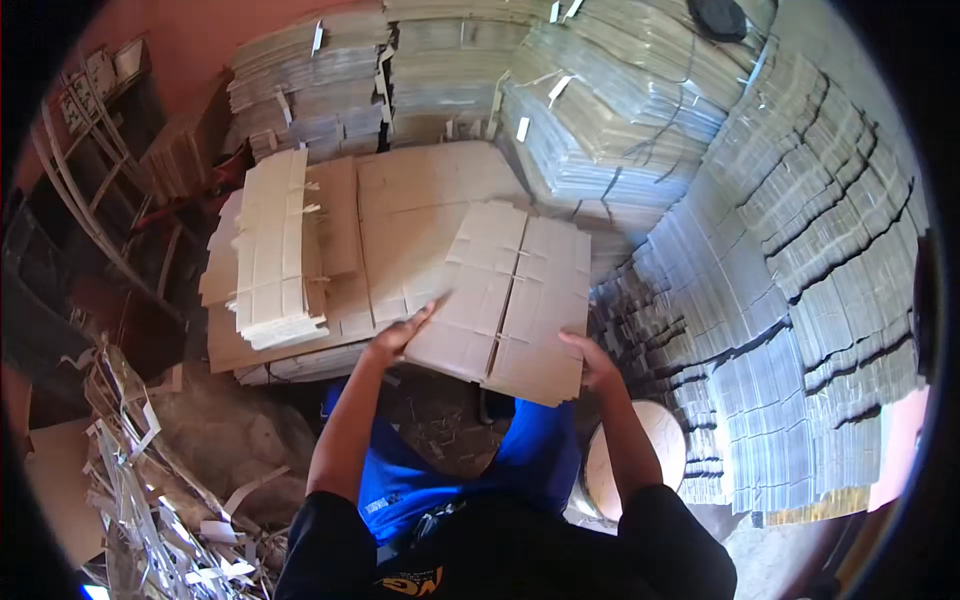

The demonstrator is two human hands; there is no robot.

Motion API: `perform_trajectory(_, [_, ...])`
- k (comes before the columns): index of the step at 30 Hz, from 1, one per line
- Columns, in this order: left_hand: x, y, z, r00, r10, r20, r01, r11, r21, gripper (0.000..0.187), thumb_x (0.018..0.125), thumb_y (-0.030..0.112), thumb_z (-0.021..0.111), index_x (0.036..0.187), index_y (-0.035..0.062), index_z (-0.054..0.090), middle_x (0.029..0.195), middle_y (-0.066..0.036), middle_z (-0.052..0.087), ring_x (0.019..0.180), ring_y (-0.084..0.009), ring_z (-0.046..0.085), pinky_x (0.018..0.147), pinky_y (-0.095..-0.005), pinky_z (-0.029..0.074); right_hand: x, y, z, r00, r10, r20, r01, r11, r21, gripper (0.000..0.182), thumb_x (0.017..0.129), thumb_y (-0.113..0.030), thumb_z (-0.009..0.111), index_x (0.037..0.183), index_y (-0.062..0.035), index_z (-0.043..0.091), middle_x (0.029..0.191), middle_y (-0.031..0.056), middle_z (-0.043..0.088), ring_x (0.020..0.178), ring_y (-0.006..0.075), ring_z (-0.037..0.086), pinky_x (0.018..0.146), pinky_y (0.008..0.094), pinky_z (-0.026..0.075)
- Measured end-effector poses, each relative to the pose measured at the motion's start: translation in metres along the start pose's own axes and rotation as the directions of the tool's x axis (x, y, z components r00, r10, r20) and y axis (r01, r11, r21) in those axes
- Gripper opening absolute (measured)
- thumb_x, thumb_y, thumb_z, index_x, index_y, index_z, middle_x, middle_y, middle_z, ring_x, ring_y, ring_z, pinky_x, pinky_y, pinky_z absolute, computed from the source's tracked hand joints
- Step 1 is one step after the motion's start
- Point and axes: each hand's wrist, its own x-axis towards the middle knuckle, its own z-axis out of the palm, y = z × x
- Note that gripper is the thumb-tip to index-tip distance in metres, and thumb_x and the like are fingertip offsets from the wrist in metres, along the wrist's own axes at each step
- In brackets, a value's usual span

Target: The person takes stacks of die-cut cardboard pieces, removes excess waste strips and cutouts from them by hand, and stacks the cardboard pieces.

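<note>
A stack of flat cardboard pieces [545,290] lies tilted between my hands, with a dark slit running down its middle. My left hand [402,335] grips its lower left corner, the thumb along the edge. At its right side my right hand [590,360] holds the lower right edge, thumb on top and the other fingers hidden beneath. Under and behind the stack are large flat cardboard sheets [420,190]. Another pile of narrow cardboard pieces [270,250] rests on these sheets to the left, apart from my hands.
Tall tied cardboard bundles [620,110] stand at the back. Layered cardboard stacks [830,250] fill the right side. A round stool [640,450] is by my right leg. Cardboard scraps [150,480] are heaped at the lower left, below a metal frame [85,190].
</note>
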Motion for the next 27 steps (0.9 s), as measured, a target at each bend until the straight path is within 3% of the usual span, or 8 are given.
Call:
perform_trajectory(3, [-0.034,0.020,0.016,0.945,0.196,0.261,0.103,0.580,-0.808,0.079,0.082,0.055,0.073,0.138,0.0023,0.054,0.123,-0.016,0.066,0.119,-0.0241,0.058,0.100,-0.0348,0.045,-0.005,-0.007,-0.003,1.000,0.006,-0.021,-0.007,0.999,-0.032,0.038,0.087,-0.030,0.070,0.116,-0.0059,0.065,0.107,0.0076,0.069,0.097,0.0210,0.067,0.084,0.0357,0.055])
perform_trajectory(7, [0.030,-0.037,0.058,0.894,0.416,0.170,-0.208,0.719,-0.664,0.056,0.086,0.045,0.074,0.129,0.0107,0.065,0.118,-0.005,0.069,0.106,-0.0204,0.063,0.095,-0.0351,0.048,-0.005,0.004,-0.008,0.992,0.021,-0.124,-0.044,0.981,-0.188,0.033,0.088,-0.029,0.069,0.112,-0.0057,0.067,0.104,0.0079,0.070,0.094,0.0199,0.068,0.083,0.0356,0.055])
perform_trajectory(13, [-0.058,0.038,0.053,0.982,0.175,0.075,-0.124,0.885,-0.449,0.055,0.086,0.037,0.075,0.131,0.0068,0.063,0.119,-0.007,0.068,0.108,-0.0223,0.063,0.096,-0.0362,0.048,-0.007,-0.001,0.008,0.987,-0.158,-0.018,0.127,0.852,-0.508,0.028,0.089,-0.025,0.069,0.107,-0.0040,0.069,0.106,0.0077,0.070,0.095,0.0168,0.068,0.081,0.0316,0.054])
perform_trajectory(17, [-0.067,0.017,0.028,0.952,0.216,0.219,-0.033,0.779,-0.626,0.065,0.085,0.045,0.073,0.136,0.0069,0.058,0.133,-0.009,0.059,0.119,-0.0225,0.056,0.101,-0.0382,0.044,-0.061,-0.028,-0.001,0.997,0.037,-0.067,-0.043,0.995,-0.088,0.037,0.086,-0.028,0.072,0.116,-0.0064,0.067,0.107,0.0102,0.071,0.094,0.0184,0.068,0.082,0.0335,0.054])
perform_trajectory(19, [-0.071,-0.013,0.008,0.921,0.247,0.302,0.037,0.715,-0.698,0.074,0.084,0.053,0.071,0.140,0.0072,0.054,0.143,-0.011,0.052,0.126,-0.0236,0.051,0.104,-0.0408,0.042,-0.134,-0.029,0.038,0.851,-0.516,0.094,0.499,0.741,-0.449,0.045,0.086,-0.027,0.072,0.124,-0.0053,0.062,0.116,0.0124,0.068,0.100,0.0212,0.067,0.086,0.0353,0.054])
perform_trajectory(21, [-0.075,-0.043,-0.002,0.917,0.319,0.238,-0.117,0.788,-0.605,0.073,0.084,0.056,0.070,0.141,0.0116,0.055,0.145,-0.011,0.050,0.129,-0.0239,0.049,0.106,-0.0396,0.040,-0.104,-0.010,-0.083,0.742,-0.595,0.309,0.645,0.510,-0.569,0.049,0.088,-0.026,0.070,0.130,-0.0038,0.057,0.123,0.0128,0.065,0.105,0.0256,0.066,0.092,0.0401,0.053])
perform_trajectory(23, [-0.081,-0.051,-0.006,0.943,0.265,0.203,-0.076,0.762,-0.643,0.074,0.083,0.052,0.073,0.140,0.0083,0.054,0.143,-0.012,0.052,0.128,-0.0239,0.050,0.106,-0.0386,0.040,-0.130,-0.048,-0.050,0.985,-0.137,-0.101,0.119,0.979,-0.168,0.050,0.088,-0.026,0.069,0.130,-0.0027,0.056,0.123,0.0126,0.064,0.106,0.0282,0.065,0.094,0.0428,0.052])
perform_trajectory(27, [-0.099,-0.051,0.001,0.973,0.207,0.104,-0.075,0.705,-0.705,0.075,0.082,0.045,0.078,0.138,0.0011,0.054,0.136,-0.014,0.058,0.125,-0.0240,0.054,0.106,-0.0365,0.041,-0.139,-0.047,-0.025,0.964,-0.264,0.046,0.261,0.964,0.053,0.050,0.088,-0.025,0.069,0.130,-0.0026,0.056,0.122,0.0121,0.065,0.106,0.0282,0.065,0.096,0.0441,0.050])
